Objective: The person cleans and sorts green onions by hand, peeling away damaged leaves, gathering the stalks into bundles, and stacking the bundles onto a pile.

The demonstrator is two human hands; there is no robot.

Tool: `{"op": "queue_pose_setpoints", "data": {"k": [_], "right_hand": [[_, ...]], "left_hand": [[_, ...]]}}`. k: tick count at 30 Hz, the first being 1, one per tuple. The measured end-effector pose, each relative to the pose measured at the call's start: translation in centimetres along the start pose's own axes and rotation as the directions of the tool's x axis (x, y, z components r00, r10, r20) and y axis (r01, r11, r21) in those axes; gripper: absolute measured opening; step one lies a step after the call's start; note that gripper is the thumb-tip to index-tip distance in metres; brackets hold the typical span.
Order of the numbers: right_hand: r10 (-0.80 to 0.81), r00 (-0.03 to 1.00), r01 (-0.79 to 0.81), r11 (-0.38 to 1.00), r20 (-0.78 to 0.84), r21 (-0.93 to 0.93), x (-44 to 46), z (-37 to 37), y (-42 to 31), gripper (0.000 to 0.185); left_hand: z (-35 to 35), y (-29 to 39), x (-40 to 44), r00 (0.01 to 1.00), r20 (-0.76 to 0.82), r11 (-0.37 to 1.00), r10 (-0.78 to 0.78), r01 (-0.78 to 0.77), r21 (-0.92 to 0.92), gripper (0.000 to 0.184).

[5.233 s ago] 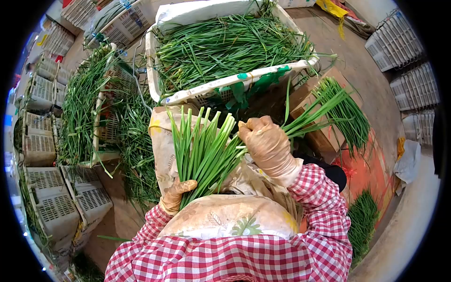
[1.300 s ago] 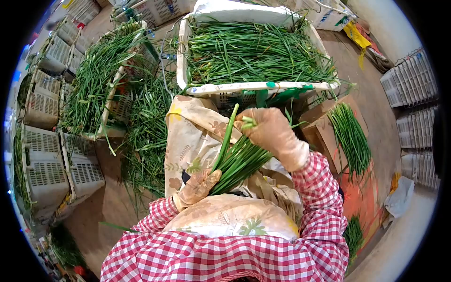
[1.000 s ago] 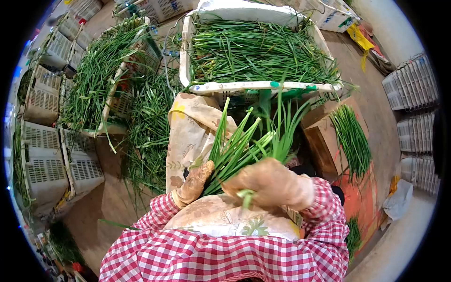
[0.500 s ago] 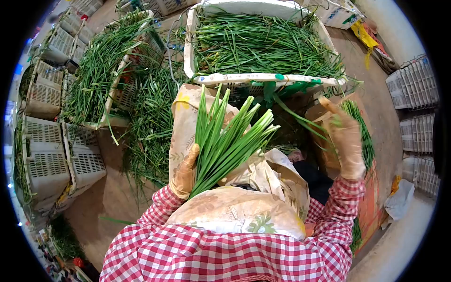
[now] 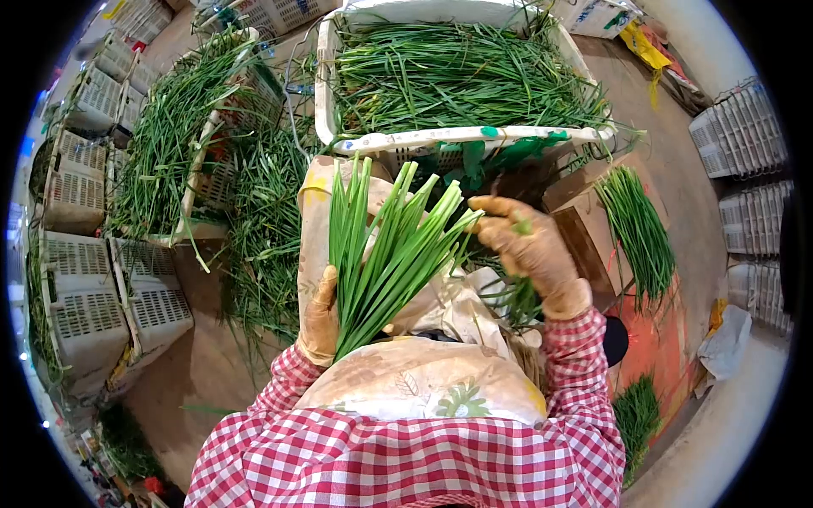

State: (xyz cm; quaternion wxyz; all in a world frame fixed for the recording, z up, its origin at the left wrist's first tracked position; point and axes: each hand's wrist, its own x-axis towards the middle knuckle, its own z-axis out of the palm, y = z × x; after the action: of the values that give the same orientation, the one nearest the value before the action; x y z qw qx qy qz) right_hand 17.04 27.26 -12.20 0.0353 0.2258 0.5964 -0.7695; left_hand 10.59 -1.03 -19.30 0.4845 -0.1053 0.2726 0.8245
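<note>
My left hand (image 5: 320, 320), in a thin stained glove, is closed round the lower part of a bunch of green stalks (image 5: 385, 254). The bunch fans out over my lap, its pale cut ends pointing up and away. My right hand (image 5: 529, 250), also gloved, is beside the bunch's upper right ends. Its thumb and fingers are bent close to those ends, and a bit of green shows at its fingers; whether it grips a stalk I cannot make out. Some loose green leaves (image 5: 518, 300) hang below my right hand. A stained patterned apron (image 5: 423, 381) covers my lap.
A white crate (image 5: 449, 135) heaped with stalks stands ahead. Another full crate (image 5: 190, 199) and a leaf pile (image 5: 267, 229) are at left. A tied bunch (image 5: 639, 233) lies on a cardboard box (image 5: 593, 241) at right. Stacked crates (image 5: 85, 296) line the left side.
My right hand has come back from the far right to the bunch's ends; the long leaf trailing near it is no longer there. My left hand has kept its hold, shifting slightly left in view.
</note>
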Motion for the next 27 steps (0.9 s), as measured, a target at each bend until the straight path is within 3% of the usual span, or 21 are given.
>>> {"op": "queue_pose_setpoints", "data": {"k": [2, 4, 6, 7, 8, 10, 12, 13, 14, 15, 16, 18, 20, 23, 24, 27], "right_hand": [[-0.100, 0.995, 0.097, 0.989, 0.018, 0.111, 0.2, 1.3, 2.3, 0.040], [-0.087, 0.996, 0.089, 0.995, -0.027, 0.053, 0.4, 1.0, 3.3, 0.032], [-0.308, 0.948, 0.297, 0.945, -0.074, -0.137, 0.4, 0.4, 3.6, 0.024], [-0.392, 0.916, 0.337, 0.868, -0.085, -0.364, 0.1, 0.2, 2.0, 0.020], [-0.524, 0.845, 0.434, 0.786, -0.102, -0.440, 0.6, -1.1, 2.6, 0.024], [-0.672, 0.734, 0.325, 0.474, -0.098, -0.818, 1.9, -4.9, 2.4, 0.033], [-0.701, 0.692, 0.097, 0.325, -0.171, -0.941, 2.2, -6.1, 1.0, 0.035], [-0.388, 0.831, -0.109, 0.591, -0.400, -0.799, 1.7, -5.3, -0.3, 0.040], [-0.391, 0.833, -0.100, 0.590, -0.392, -0.801, 1.3, -4.7, -0.6, 0.040], [-0.145, 0.954, -0.048, 0.791, -0.263, -0.609, 0.9, -4.1, -0.6, 0.044], [0.065, 0.997, -0.078, 0.928, -0.048, -0.364, 0.6, -3.5, -0.5, 0.048], [0.164, 0.965, -0.129, 0.976, 0.206, -0.174, 0.7, -2.1, 0.4, 0.052], [0.076, 0.951, -0.074, 0.997, 0.299, -0.020, 0.9, -0.2, 0.9, 0.051], [-0.071, 0.970, 0.053, 0.995, 0.232, 0.080, 2.5, 0.8, 2.3, 0.044], [-0.105, 0.973, 0.085, 0.991, 0.205, 0.102, 2.8, 1.2, 2.4, 0.043], [-0.108, 0.986, 0.094, 0.989, 0.129, 0.112, 3.5, 1.7, 1.9, 0.043]], "left_hand": [[0.1, -0.1, -0.1, 1.000, -0.001, 1.000, -0.014, 0.014, 0.004, 0.063], [0.5, -0.2, -0.4, 1.000, -0.031, 1.000, 0.001, -0.001, 0.021, 0.064], [0.4, -0.2, -0.7, 0.998, -0.056, 1.000, 0.010, -0.009, 0.020, 0.064], [0.4, -0.2, -0.7, 0.997, -0.076, 1.000, 0.017, -0.016, 0.015, 0.064], [0.6, -0.3, -0.7, 0.997, -0.074, 1.000, 0.014, -0.013, 0.012, 0.064], [1.2, -0.4, -0.7, 0.996, -0.074, 0.997, 0.045, -0.040, 0.071, 0.065], [0.4, -0.3, -0.7, 0.998, -0.044, 0.994, 0.046, -0.042, 0.097, 0.066], [0.3, -0.2, -0.8, 0.999, -0.037, 0.997, 0.022, -0.019, 0.076, 0.066], [0.2, -0.1, -0.8, 1.000, -0.031, 0.998, -0.002, 0.004, 0.057, 0.066], [-0.1, -0.3, -0.7, 0.998, -0.064, 0.999, 0.015, -0.012, 0.045, 0.066], [-0.3, -0.2, -0.6, 0.998, -0.067, 0.999, 0.020, -0.017, 0.047, 0.066], [-0.5, -0.1, -0.5, 0.998, -0.036, 0.989, 0.053, -0.048, 0.138, 0.065], [0.7, 0.0, -0.6, 0.997, -0.051, 0.981, 0.056, -0.046, 0.188, 0.067], [2.6, 0.0, -0.2, 0.999, -0.025, 0.906, 0.031, -0.018, 0.422, 0.067], [1.7, -0.2, 0.4, 0.997, 0.061, 0.870, 0.044, -0.069, 0.489, 0.057], [-6.0, -2.3, 2.0, 0.991, 0.036, 0.733, 0.125, -0.117, 0.670, 0.046]]}}
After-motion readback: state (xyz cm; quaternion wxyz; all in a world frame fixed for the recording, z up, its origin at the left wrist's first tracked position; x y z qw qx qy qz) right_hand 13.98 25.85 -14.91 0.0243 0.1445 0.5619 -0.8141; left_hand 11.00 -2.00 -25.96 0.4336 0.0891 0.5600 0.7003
